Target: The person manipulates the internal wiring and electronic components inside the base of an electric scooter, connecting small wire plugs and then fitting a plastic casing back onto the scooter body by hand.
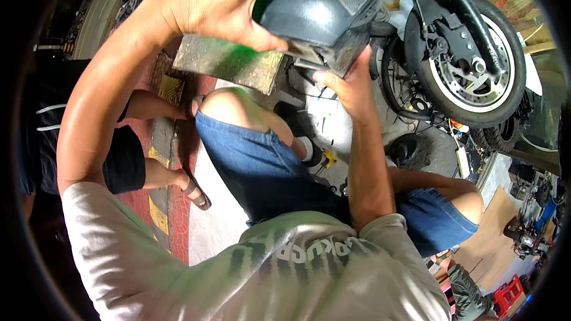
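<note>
Both my hands hold a black scooter seat (312,9) up in front of me, tilted, with a smooth cover and a textured panel along its far right side. My left hand (223,6) reaches over its left end, thumb along the near edge. My right hand (351,86) grips the lower right corner, its thumb on the near side and the other fingers mostly hidden behind. Right of the seat is a scooter's front wheel (473,65) with a black tyre, a brake disc and a black fork (470,21).
A worn board (229,62) lies beyond my left knee. Cables and a yellow-handled tool (328,159) are on the floor between my legs. Another person (128,154) in dark shorts is close on my left. Tools and parts (529,226) crowd the right, near a red plastic item (508,291).
</note>
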The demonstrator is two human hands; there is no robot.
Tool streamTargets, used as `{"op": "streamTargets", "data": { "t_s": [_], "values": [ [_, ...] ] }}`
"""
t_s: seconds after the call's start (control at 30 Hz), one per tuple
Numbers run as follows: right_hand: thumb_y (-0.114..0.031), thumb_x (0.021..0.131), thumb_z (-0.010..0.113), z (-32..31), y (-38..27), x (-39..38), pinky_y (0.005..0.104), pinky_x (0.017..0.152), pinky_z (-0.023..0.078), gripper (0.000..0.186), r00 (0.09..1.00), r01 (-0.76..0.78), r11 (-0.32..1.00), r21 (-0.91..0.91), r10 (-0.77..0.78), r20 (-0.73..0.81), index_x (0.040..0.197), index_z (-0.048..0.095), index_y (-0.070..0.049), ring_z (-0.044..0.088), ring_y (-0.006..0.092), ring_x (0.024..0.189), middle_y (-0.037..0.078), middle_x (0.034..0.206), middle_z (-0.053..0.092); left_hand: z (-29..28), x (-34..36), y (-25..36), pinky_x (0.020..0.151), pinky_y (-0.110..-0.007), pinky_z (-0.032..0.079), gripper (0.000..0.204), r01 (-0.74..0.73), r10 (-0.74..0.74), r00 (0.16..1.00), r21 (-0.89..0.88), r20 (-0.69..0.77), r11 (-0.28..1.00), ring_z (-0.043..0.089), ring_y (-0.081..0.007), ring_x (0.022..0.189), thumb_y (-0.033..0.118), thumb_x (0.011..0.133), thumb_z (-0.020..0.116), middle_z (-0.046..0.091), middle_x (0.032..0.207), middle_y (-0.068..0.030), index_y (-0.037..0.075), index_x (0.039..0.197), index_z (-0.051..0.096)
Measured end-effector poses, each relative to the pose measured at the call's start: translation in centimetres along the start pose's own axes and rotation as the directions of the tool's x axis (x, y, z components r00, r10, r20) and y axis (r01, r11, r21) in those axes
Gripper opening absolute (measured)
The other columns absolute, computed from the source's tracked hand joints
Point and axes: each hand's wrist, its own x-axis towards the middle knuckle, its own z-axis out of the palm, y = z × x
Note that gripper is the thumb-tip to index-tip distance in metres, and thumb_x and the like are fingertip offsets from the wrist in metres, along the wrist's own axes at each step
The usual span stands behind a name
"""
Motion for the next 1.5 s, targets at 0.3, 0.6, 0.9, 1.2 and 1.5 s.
{"op": "streamTargets", "data": {
  "t_s": [0.3, 0.6, 0.9, 1.2, 1.5],
  "values": [
    [-0.018, 0.066, 0.102, -0.3, -0.4, 0.5, 0.0451, 0.109, 0.048, 0.114, 0.987, 0.04, 0.905, -0.423, -0.102, -0.126, 0.151, 0.028, 0.0, 0.061, 0.0335, 0.128, 0.022, 0.142, 0.059, 0.3, 0.7, -0.7, 0.091, -0.047, 0.058, 0.103, -0.076, 0.076, 0.997, 0.012, -0.023, 0.997, 0.067, -0.0437, 0.108, 0.056, 0.067, 0.09, 0.064, 0.117, -0.026, -0.01, 0.137, 0.053],
    [-0.023, 0.067, 0.102, 0.2, 0.7, 0.4, 0.0453, 0.105, 0.051, 0.111, 0.985, -0.029, 0.868, -0.496, -0.058, -0.16, 0.149, 0.033, 0.002, 0.063, 0.0347, 0.124, 0.024, 0.137, 0.061, 0.5, 0.0, -0.6, 0.088, -0.049, 0.058, 0.101, -0.079, 0.074, 0.996, -0.086, -0.056, 0.993, 0.067, -0.0425, 0.105, 0.059, 0.075, 0.086, 0.064, 0.114, -0.0247, -0.011, 0.139, 0.051],
    [-0.011, 0.079, 0.09, -1.1, 0.0, -1.5, 0.0378, 0.108, 0.051, 0.08, 0.967, -0.254, 0.959, -0.129, 0.254, -0.017, 0.15, 0.054, 0.001, 0.062, 0.0222, 0.129, 0.013, 0.145, 0.064, 0.8, -0.4, -0.6, 0.081, -0.049, 0.056, 0.087, -0.028, 0.009, 0.992, -0.147, -0.128, 0.989, 0.066, -0.0407, 0.104, 0.044, 0.063, 0.092, 0.064, 0.11, -0.016, 0.002, 0.13, 0.057],
    [-0.055, 0.111, 0.041, 1.1, -2.1, 2.9, 0.0478, 0.118, 0.043, 0.065, 0.814, -0.053, 0.835, 0.547, 0.353, -0.46, 0.149, 0.055, -0.004, 0.06, 0.0291, 0.136, 0.014, 0.145, 0.064, 1.4, -2.3, -1.0, 0.093, -0.047, 0.057, 0.1, 0.031, -0.038, 0.978, -0.035, -0.206, 0.999, 0.068, -0.0403, 0.116, 0.046, 0.061, 0.094, 0.069, 0.125, -0.0169, 0.005, 0.144, 0.057],
    [-0.038, 0.118, 0.035, 4.6, -3.2, 3.9, 0.0412, 0.108, 0.051, 0.048, 0.81, 0.214, 0.976, -0.027, -0.193, -0.554, 0.137, 0.058, -0.001, 0.064, 0.0269, 0.127, 0.016, 0.139, 0.064, 0.5, -3.0, -0.6, 0.099, -0.049, 0.055, 0.097, 0.012, -0.043, 0.971, -0.129, -0.237, 0.992, 0.066, -0.0404, 0.12, 0.038, 0.063, 0.093, 0.068, 0.129, -0.0178, 0.006, 0.147, 0.055]
  ]
}}
